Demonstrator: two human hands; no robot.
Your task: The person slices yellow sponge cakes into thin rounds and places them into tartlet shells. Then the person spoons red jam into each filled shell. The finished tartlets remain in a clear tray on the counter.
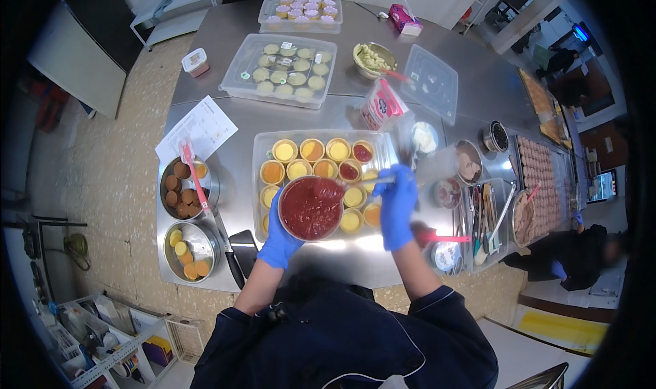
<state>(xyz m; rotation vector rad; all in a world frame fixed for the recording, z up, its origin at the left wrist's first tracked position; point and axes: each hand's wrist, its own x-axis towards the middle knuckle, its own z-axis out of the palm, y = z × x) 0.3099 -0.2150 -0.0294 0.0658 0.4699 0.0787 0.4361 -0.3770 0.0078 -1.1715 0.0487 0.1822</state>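
Note:
My left hand (279,237), in a blue glove, grips the side of a round bowl (311,240) of thick dark red filling (307,213). My right hand (396,208), also gloved in blue, is closed around the handle of a spoon (372,181). The spoon's head lies at the bowl's upper right edge, coated in red filling. Beneath the bowl stands a clear plastic container (262,142) with rows of tart shells. Some tarts hold pale yellow (283,150) or orange filling (272,172). A few at the right show red (362,152). The bowl hides several tarts.
At left are two metal bowls of small cake discs (183,192), a knife (231,252) and a phone (243,249). A lidded container (277,71) stands behind. To the right lie a utensil tray (486,225) and a red-handled spatula (447,239). A co-worker (581,259) is at far right.

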